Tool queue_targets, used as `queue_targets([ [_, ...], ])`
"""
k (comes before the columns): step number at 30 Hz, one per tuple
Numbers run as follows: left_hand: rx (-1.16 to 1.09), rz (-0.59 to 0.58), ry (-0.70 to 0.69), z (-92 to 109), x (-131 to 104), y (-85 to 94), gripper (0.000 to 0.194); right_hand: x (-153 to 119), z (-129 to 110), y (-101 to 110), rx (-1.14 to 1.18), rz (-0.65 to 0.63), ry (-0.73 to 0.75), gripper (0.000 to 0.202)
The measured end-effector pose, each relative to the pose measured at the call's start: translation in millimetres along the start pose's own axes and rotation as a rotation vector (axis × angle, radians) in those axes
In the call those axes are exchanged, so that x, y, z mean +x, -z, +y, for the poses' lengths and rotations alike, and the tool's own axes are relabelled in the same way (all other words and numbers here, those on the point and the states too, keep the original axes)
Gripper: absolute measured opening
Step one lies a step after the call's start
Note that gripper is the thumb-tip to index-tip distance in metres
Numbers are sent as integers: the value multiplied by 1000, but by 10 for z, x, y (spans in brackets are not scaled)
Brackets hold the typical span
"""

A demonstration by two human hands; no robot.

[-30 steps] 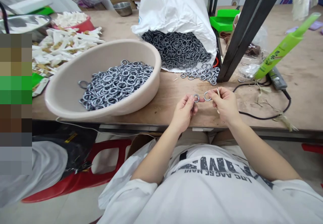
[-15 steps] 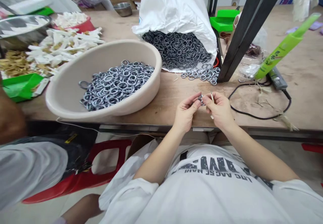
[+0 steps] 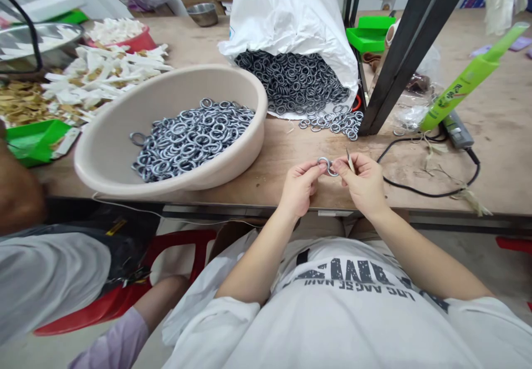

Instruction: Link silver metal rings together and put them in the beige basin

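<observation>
My left hand (image 3: 297,190) pinches a small grey metal ring (image 3: 322,159) between thumb and fingertips, just above the table's front edge. A second grey ring (image 3: 333,174) adjoins it in an S-like shape, pinched by my right hand (image 3: 366,185). Whether the two rings are linked or only touching, I cannot tell. A thin pointed tool with a pale handle (image 3: 351,164) also sits in my right hand, its dark tip up. Beyond my hands, loose rings (image 3: 332,121) lie before a white sack (image 3: 291,20) full of rings.
A large beige basin (image 3: 108,153) of grey rings stands left. A dark metal post (image 3: 394,70) rises behind my right hand, near a black cable (image 3: 432,193) and green tube (image 3: 461,83). A co-worker's arm (image 3: 19,186) is at far left.
My hands have drawn slightly apart, the left one moving left, so the rings now show between them. At lower left, a person's leg has shifted right, exposing more lilac cloth.
</observation>
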State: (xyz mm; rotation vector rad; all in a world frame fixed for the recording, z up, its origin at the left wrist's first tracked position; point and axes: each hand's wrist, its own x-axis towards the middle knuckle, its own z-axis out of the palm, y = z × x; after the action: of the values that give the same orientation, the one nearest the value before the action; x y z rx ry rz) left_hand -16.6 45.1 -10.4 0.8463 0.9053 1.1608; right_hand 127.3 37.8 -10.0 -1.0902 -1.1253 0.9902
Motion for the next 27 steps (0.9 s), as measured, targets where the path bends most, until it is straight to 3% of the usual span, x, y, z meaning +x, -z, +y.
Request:
queue_targets([
  [6,106,-120,28,-7,-11,-3,25,-39,-28,-39,-12,24,18,28],
  [12,31,-83,13,-8,12,16,34,-22,4,63,-72,-149,36,31],
  [17,82,-130,7,48,-16,-11,33,50,-70,193,-376,-319,251,26],
  [23,161,-199,-21,111,-16,-24,36,78,-160,213,-403,-361,286,22],
  [27,182,-188,13,112,11,-2,35,117,-151,253,-360,-288,276,25],
])
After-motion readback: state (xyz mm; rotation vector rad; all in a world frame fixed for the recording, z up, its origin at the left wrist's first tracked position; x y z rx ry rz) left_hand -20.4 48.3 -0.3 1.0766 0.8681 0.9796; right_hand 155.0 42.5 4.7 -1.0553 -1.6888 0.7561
